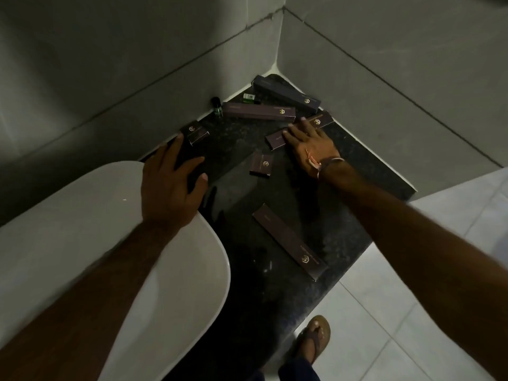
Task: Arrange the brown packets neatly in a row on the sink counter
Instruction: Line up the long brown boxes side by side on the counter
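Observation:
Several brown packets with gold logos lie scattered on the dark granite sink counter [242, 204]. Two long ones [258, 111] [286, 93] lie near the back corner. Another long packet [290, 241] lies near the front edge. A small packet [261, 165] sits mid-counter and another [195, 132] by the left wall. My right hand [310, 145] lies flat, fingers spread, over a packet [275, 139], with one more packet [320, 122] just beyond it. My left hand [170, 185] hovers open over the basin's edge, holding nothing.
A white basin [82, 243] fills the left side. Two small green bottles [217, 106] [249, 97] stand against the back wall. Grey tiled walls meet in the corner. The counter ends at right above a pale tiled floor [398, 312], where a sandalled foot [314, 339] shows.

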{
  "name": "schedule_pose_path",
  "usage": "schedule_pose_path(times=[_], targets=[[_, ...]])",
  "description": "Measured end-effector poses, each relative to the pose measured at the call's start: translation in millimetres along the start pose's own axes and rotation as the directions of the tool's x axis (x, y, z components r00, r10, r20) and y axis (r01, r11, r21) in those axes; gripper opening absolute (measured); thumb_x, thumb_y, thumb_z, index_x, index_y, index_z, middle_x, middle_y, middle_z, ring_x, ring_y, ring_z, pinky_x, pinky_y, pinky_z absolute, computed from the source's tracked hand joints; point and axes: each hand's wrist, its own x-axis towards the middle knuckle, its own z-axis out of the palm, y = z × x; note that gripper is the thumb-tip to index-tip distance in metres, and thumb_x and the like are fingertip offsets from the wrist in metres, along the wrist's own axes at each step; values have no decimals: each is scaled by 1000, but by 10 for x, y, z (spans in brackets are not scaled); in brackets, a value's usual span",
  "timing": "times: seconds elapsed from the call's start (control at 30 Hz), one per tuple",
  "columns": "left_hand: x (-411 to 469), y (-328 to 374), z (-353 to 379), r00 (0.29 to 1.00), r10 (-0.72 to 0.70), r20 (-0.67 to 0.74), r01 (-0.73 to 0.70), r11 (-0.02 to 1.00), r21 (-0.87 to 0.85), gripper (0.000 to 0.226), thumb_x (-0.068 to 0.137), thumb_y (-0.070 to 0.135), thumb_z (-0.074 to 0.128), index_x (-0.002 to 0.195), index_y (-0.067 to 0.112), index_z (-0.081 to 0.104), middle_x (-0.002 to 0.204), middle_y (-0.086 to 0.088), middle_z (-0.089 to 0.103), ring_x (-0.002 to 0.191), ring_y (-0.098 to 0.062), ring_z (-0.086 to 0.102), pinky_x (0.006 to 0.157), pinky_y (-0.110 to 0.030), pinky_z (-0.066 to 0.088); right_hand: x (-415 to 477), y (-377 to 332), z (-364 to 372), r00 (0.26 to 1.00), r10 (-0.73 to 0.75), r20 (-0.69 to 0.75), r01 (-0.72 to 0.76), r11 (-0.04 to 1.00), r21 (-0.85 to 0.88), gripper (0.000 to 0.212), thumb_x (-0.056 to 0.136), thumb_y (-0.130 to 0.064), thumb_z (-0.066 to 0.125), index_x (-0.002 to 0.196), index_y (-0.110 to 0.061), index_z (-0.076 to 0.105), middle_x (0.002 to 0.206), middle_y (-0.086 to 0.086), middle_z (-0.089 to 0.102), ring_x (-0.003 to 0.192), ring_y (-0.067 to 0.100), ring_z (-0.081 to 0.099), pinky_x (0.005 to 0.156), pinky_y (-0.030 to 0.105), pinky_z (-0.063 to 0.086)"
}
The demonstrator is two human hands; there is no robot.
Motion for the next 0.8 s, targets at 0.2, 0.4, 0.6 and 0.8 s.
schedule_pose_path(times=[0.2, 0.4, 0.6, 0.8], targets=[[17, -1, -9, 1000, -18, 23, 19, 999, -42, 48, 95, 46, 45, 124, 19, 72, 160, -10, 46, 142, -38, 45, 112, -51, 39, -481, 55, 126, 995, 90, -49, -89, 996, 26, 75, 95, -36, 58, 157, -20, 21, 158, 19, 25, 150, 42, 14, 117, 56, 22], [16, 13, -16, 999, -29, 22, 31, 998, -59, 47, 94, 45, 45, 122, 19, 73, 159, -10, 46, 142, -38, 45, 112, -48, 37, -1249, 88, 254, 970, 225, -90, -194, 943, 269, 56, 98, -46, 47, 149, -27, 35, 128, 13, 41, 108, 29, 50, 79, 39, 50], [3, 33, -23, 999, -36, 28, 38, 996, -85, 43, 95, 43, 47, 117, 19, 74, 159, -9, 47, 142, -38, 45, 111, -46, 37, -1745, -215, 496, 984, 159, -76, -118, 915, 385, 55, 94, -49, 41, 145, -29, 47, 134, 7, 44, 116, 24, 48, 91, 38, 50], [5, 33, -33, 999, -39, 28, 41, 994, -99, 41, 94, 42, 47, 113, 19, 76, 158, -9, 48, 140, -37, 46, 111, -47, 37, -1630, -343, 447, 995, 75, -64, -44, 918, 394, 54, 94, -46, 48, 146, -33, 43, 131, 4, 43, 112, 19, 47, 87, 32, 49]])
